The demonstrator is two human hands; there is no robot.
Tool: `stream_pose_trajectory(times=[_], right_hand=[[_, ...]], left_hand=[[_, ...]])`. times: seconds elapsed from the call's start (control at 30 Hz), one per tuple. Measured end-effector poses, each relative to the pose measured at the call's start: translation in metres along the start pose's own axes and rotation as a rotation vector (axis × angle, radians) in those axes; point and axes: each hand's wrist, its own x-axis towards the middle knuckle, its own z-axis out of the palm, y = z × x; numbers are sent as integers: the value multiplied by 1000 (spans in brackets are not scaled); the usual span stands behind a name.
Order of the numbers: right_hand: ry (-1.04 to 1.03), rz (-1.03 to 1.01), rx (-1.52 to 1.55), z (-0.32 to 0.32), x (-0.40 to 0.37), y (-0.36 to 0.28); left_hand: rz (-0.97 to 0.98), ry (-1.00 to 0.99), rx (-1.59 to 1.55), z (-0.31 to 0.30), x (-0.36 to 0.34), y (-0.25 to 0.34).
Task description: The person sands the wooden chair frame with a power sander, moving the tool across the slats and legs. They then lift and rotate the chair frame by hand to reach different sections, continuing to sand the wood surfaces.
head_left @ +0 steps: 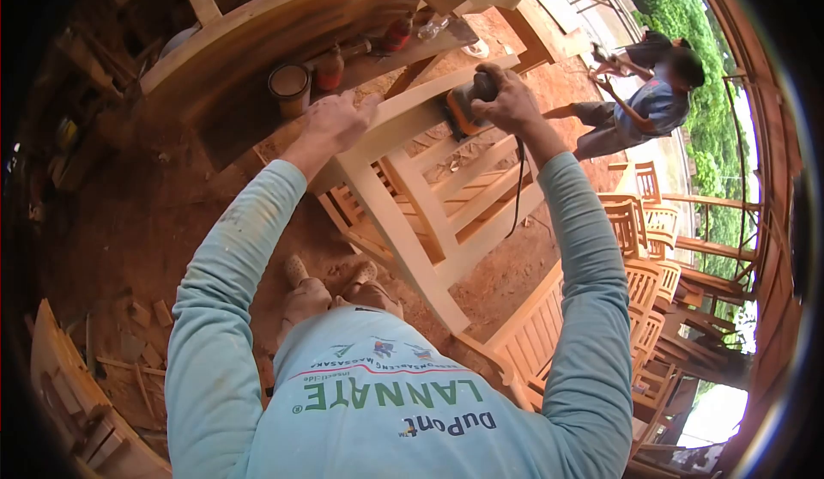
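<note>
My right hand (508, 101) is closed over the top of an orange-and-black power sander (466, 106), which rests on the broad top rail of a pale wooden frame (403, 213). A black cord hangs from the sander past the slats. At the rail's left end, my left hand (335, 127) has its fingers bent over the far edge of the wood, fingertips mostly hidden. The frame stands tilted before me, with slats and crosspieces below the rail.
Beyond the rail, a bench (249, 114) bears an open can (290, 84) and red bottles (330, 69). Wooden chairs (631, 221) and a slatted bench (532, 324) stand at right. Another person (639, 106) works at the back right. Wood scraps (142, 350) lie at lower left.
</note>
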Motion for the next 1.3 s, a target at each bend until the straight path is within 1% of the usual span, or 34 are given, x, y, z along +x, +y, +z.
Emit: stream_pose_trajectory(times=[0.13,0.43,0.53,0.73,0.83,0.97,1.17,1.3], right_hand=[[-11,-18,-20,-9,28,44],[-36,-17,-89,-21,49,82],[-6,-48,-46,-22,50,87],[-75,-4,-40,-28,44,88],[-72,-29,-59,-30,25,88],[-7,-77,-37,-20,27,103],[46,-46,-34,-20,43,105],[-15,-34,-18,-28,40,105]], left_hand=[[-18,32,-5,-3,-4,7],[-94,9,18,-6,-6,14],[-106,8,39,-9,-6,17],[-132,16,70,-6,-4,15],[-123,-2,72,-9,-5,18],[-116,-15,85,-10,-8,21],[-121,-6,95,-12,-10,23],[-115,-5,92,-12,-9,21]])
